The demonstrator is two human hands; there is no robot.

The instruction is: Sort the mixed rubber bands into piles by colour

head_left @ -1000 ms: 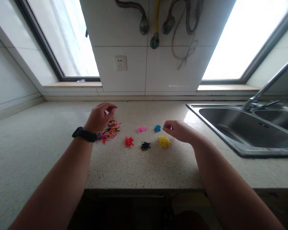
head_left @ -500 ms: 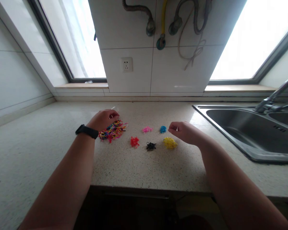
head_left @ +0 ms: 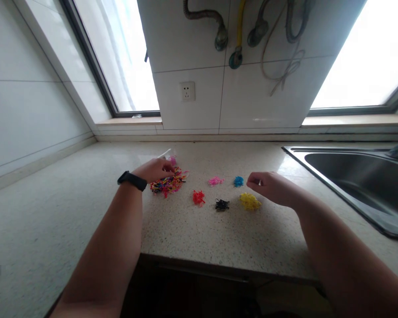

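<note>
My left hand (head_left: 159, 169), with a dark watch on its wrist, reaches onto the back of a mixed pile of small rubber bands (head_left: 168, 184). Its fingers are bent together at the pile, and what lies between them is hidden. My right hand (head_left: 264, 184) is closed in a pinch just right of a small blue heap of bands (head_left: 238, 181); anything in it is too small to make out. Below that hand lies a yellow heap (head_left: 250, 201). Pink (head_left: 215, 181), red (head_left: 198, 198) and black (head_left: 222, 204) heaps sit between my hands.
Behind my left hand is a clear plastic bag (head_left: 167, 154) with something pink by it. A steel sink (head_left: 348, 176) is set into the speckled counter (head_left: 185, 234) on the right. Hoses, pipe fittings and a socket (head_left: 187, 91) are on the tiled wall.
The view has turned slightly left, so everything sits further right. My left hand has lowered its fingers onto the mixed pile, uncovering the bag behind. The right hand stays beside the blue heap.
</note>
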